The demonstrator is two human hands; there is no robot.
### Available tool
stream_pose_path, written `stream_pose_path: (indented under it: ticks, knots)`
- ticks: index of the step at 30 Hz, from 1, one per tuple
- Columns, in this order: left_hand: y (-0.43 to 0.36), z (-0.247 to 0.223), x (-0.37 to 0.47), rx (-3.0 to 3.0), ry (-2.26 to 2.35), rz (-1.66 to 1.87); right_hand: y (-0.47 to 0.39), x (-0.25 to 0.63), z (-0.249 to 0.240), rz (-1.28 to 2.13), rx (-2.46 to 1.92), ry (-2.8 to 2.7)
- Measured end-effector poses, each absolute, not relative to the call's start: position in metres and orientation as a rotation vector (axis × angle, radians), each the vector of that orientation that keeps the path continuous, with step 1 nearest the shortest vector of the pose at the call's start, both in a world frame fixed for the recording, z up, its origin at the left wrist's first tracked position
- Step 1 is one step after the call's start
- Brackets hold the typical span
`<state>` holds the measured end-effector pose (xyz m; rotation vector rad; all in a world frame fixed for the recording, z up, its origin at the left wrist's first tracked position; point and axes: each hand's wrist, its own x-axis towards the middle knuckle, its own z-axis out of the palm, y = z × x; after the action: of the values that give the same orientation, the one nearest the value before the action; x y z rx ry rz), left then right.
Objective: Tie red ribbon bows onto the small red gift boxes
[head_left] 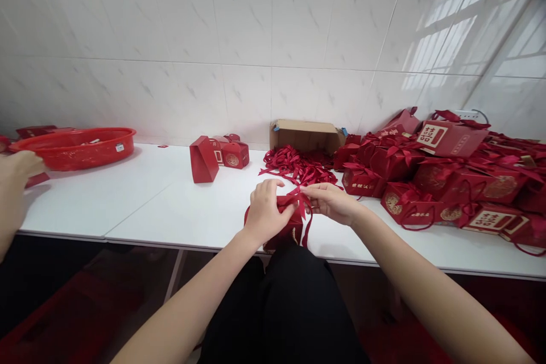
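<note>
A dark red gift box point(283, 236) stands at the table's front edge, just before my knees. Over its top bends my left hand point(268, 210), its fingers closed around the upper part of the box and the ribbon there. From the right, my right hand point(330, 202) pinches a red ribbon point(303, 205) between thumb and fingertips, close to the box top. A ribbon loop hangs down the box's right side. My left hand covers much of the box. Right behind my hands lies a heap of loose red ribbons point(294, 164).
An open cardboard carton point(307, 131) lies behind the ribbons. Many ribboned red boxes point(447, 176) are piled at the right. Several red boxes point(205, 159) stand left of centre. At far left are a red plastic basin point(85, 151) and another person's hand point(17, 187).
</note>
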<state>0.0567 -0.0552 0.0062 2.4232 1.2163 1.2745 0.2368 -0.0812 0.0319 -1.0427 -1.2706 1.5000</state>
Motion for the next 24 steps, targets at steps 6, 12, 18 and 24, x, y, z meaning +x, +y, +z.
stream_pose_path:
  ticks: [6,12,18,24]
  knots:
    - [-0.045,0.008,0.058,2.330,1.271,1.392,-0.087,0.255,0.039,1.180,-1.322,-1.678]
    - [-0.042,0.021,0.050,2.180,0.876,0.907,-0.081,0.266,0.045,0.329,-1.380,-1.899]
    - [-0.036,0.025,0.056,2.371,1.008,1.033,-0.093,0.264,0.058,-0.284,-1.251,-2.031]
    - [-0.038,0.022,0.059,2.699,1.218,1.437,-0.102,0.254,0.053,0.014,-1.402,-2.058]
